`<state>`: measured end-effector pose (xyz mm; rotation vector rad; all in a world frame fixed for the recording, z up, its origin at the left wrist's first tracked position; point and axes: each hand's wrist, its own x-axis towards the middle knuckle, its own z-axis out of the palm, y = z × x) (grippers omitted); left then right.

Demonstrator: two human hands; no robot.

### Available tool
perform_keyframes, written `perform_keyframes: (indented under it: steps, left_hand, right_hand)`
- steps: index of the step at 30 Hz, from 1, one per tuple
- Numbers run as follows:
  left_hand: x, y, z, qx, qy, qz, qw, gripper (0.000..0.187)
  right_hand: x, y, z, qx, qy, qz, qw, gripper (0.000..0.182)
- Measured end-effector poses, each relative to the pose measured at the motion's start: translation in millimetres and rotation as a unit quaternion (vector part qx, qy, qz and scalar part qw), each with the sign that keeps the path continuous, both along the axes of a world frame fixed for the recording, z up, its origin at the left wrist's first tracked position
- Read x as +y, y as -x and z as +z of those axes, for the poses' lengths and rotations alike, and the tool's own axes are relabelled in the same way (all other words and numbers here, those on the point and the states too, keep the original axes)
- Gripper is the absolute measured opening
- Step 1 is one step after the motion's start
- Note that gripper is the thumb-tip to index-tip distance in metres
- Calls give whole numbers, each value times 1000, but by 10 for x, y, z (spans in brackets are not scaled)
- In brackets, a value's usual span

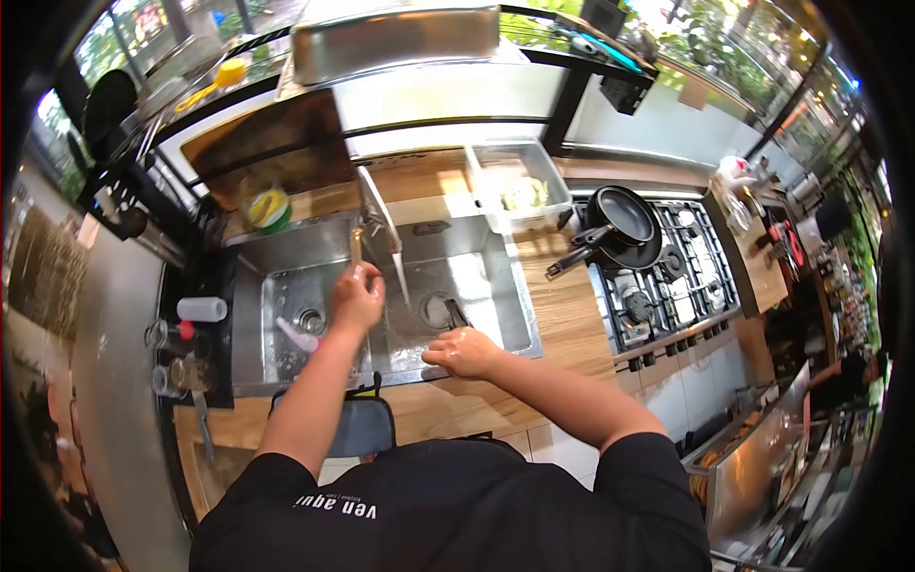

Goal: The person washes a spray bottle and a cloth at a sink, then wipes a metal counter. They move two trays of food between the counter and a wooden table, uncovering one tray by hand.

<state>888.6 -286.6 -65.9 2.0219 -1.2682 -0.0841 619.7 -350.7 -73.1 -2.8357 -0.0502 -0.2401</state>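
In the sink (525,324), my left hand (358,300) is over the divider between the two basins, fingers curled at the lower end of a slim tan piece (356,246) beside the faucet (381,208). Water (402,281) runs from the spout into the right basin. My right hand (464,353) is closed near that basin's front edge and looks wet. A dark slender utensil (457,313) sticks out past its fingers, close to the round drain (437,310); its kind is unclear. A clear and pink object (300,336) lies in the left basin.
Right of the sink, a clear plastic tub (518,186) holds pale food pieces. Black pans (621,224) sit on the gas stove (681,272). A green-based container (270,210) stands behind the left basin. Jars and a white cylinder (202,309) stand at the left.
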Motion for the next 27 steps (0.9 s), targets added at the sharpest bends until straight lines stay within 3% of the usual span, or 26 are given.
perform_keyframes:
  steps: [1, 3, 5, 7, 9, 12, 15, 16, 19, 21, 22, 27]
  left_hand:
    - [-119, -156, 74, -39, -46, 24, 998, 26]
    - [-404, -461, -22, -176, 32, -66, 982, 39]
    - [-638, -597, -94, -191, 41, -98, 976, 42]
    - [-740, -667, -153, -214, -113, -135, 961, 40]
    - [-815, -788, -224, -250, -106, -144, 952, 33]
    - [-918, -955, -290, -347, -39, -169, 922, 26]
    - [-1079, -1137, -316, -409, -106, -198, 884, 21]
    - [-1149, -1198, -310, -428, -73, -216, 875, 19]
    - [-1092, -1135, -60, -384, -51, -257, 886, 20]
    - [-1017, -1078, 83, -354, -82, -256, 896, 24]
    - [-1026, -1072, 120, -324, -111, -257, 904, 29]
    - [-1252, -1143, -62, -227, -102, -208, 946, 25]
  right_hand:
    - [37, 116, 36, 2, 3, -10, 1000, 10]
    - [174, 296, 157, -54, -60, -77, 994, 14]
    - [272, 413, 267, -74, -97, -105, 987, 18]
    - [408, 537, 475, -145, -198, -164, 955, 20]
    - [467, 661, 534, -158, -202, -185, 949, 20]
    - [549, 808, 632, -88, -260, -249, 929, 18]
    - [630, 775, 799, -68, -246, -220, 942, 19]
    - [629, 741, 837, -89, -247, -215, 941, 20]
    - [588, 595, 933, -76, -259, -223, 937, 25]
    - [517, 367, 931, -104, -185, -173, 962, 28]
    - [468, 232, 869, -52, -178, -144, 972, 32]
    - [180, -280, 663, -13, -142, -59, 988, 38]
